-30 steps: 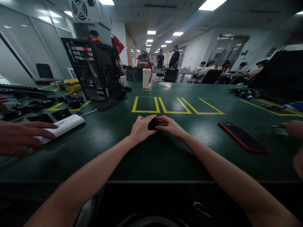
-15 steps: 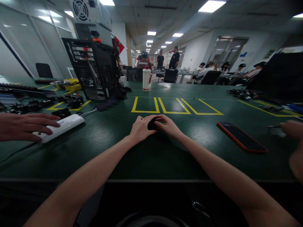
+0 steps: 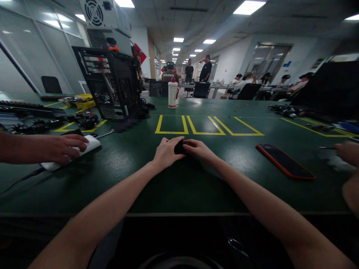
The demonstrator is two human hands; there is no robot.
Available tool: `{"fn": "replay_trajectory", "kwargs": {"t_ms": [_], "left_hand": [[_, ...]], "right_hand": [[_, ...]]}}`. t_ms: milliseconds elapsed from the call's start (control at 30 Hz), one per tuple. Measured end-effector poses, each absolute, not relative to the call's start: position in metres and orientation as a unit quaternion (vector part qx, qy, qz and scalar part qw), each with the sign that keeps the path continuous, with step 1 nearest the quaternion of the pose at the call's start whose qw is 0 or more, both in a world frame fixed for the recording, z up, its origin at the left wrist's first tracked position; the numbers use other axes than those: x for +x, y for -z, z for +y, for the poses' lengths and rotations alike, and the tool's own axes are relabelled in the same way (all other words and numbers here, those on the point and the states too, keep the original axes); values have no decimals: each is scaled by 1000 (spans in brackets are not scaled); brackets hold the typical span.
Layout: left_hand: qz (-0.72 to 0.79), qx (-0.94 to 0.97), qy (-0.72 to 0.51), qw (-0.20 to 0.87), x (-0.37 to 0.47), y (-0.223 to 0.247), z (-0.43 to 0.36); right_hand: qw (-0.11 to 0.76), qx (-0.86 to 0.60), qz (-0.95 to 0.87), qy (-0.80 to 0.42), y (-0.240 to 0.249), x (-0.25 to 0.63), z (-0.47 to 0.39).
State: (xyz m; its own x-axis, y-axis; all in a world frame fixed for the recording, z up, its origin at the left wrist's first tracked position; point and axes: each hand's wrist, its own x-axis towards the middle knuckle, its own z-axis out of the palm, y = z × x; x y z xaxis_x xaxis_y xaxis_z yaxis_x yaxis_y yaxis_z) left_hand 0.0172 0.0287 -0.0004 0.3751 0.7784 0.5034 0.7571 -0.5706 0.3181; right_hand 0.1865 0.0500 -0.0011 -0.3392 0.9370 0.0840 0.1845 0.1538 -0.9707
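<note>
Beyond the table (image 3: 134, 186), a seated person's shirt (image 3: 169, 76) reads "PUMPKIN".

- The only view comes from the person's head, above the near edge of the counter (image 3: 134, 190).
- It faces forward and down along the counter, with the left hand (image 3: 167, 152) and right hand (image 3: 198, 149) near its middle.
- Both forearms reach in from the bottom, close to the camera.
- The wide view takes in the bottle (image 3: 172, 95) farther off and, at the top, the ceiling lights (image 3: 249, 6).
</note>
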Motion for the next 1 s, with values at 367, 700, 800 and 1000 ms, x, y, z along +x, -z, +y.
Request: {"fn": "replay_trajectory", "kwargs": {"t_ms": [367,700,800,1000], "left_hand": [[468,828,-307,22,19,-2,27],[463,831,-307,22,19,1,28],[465,830,-307,25,20,0,29],[467,829,-304,31,20,-2,28]], "right_hand": [[378,-415,-686,-463,-5,194,45],[382,-449,-630,-505,-1,189,51],[375,-439,-637,-509,-4,190,48],[374,-420,-645,-517,-6,193,47]]}}
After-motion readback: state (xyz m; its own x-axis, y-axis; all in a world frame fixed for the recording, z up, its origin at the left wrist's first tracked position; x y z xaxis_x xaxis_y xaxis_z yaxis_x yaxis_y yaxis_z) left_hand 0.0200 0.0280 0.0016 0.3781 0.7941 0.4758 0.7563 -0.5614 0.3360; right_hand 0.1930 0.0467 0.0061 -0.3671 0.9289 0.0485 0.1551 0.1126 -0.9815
